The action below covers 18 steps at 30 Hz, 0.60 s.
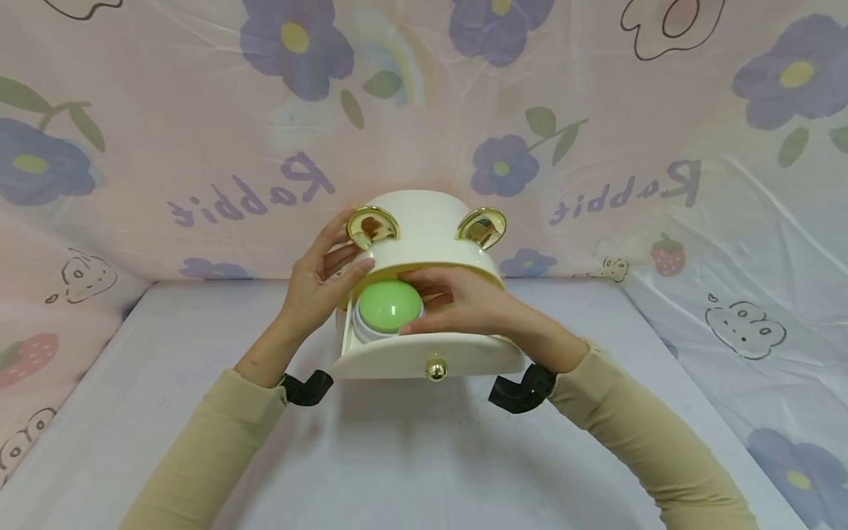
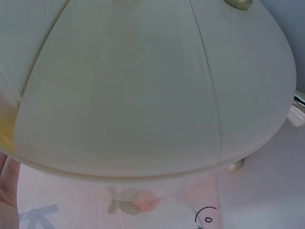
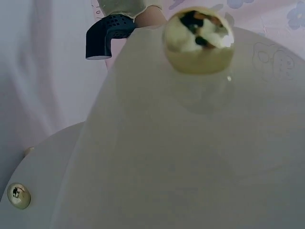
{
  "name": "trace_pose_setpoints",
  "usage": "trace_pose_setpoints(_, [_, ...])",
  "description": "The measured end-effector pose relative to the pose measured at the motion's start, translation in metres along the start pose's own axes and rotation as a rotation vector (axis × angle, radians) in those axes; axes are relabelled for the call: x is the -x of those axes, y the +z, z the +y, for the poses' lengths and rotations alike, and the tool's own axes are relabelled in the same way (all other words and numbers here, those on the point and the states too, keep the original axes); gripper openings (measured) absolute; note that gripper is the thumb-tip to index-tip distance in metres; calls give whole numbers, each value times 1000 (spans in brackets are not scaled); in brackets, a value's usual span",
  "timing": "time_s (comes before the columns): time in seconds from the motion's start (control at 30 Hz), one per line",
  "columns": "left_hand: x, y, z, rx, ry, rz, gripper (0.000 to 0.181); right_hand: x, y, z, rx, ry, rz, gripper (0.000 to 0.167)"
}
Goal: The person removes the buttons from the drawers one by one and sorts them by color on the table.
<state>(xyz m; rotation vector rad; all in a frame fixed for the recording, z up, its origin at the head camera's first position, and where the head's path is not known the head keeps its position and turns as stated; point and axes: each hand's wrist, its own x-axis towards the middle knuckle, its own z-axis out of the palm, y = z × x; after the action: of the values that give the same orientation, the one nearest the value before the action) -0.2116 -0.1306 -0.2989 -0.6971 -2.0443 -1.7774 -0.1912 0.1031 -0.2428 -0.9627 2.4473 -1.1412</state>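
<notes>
A cream storage box [image 1: 417,221] with gold ears stands at the middle back, its upper drawer [image 1: 391,357] pulled out. In the drawer's left part sits a jar [image 1: 389,305] with a shiny green domed lid and a pale base. My right hand [image 1: 464,298] reaches into the drawer and holds the jar, thumb in front and fingers behind. My left hand [image 1: 321,272] grips the box's left side near the left ear [image 1: 373,227], thumb on the front rim. In the left wrist view only part of the left hand [image 2: 9,191] shows.
A gold knob [image 1: 436,369] sits on the drawer front; a lower gold knob [image 3: 19,195] shows in the right wrist view. Black wrist mounts [image 1: 523,390] flank the box. White cloth [image 1: 424,464] covers the table, with a printed flower curtain [image 1: 424,140] close behind.
</notes>
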Motion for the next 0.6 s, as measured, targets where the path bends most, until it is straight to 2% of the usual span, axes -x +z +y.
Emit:
trace_pose_setpoints(0.17, [0, 0, 0, 7, 3, -1, 71, -3, 1, 0, 76, 20, -6, 74])
trace_pose_setpoints(0.6, [0, 1, -1, 9, 15, 5, 70, -8, 4, 3, 117, -38, 23, 69])
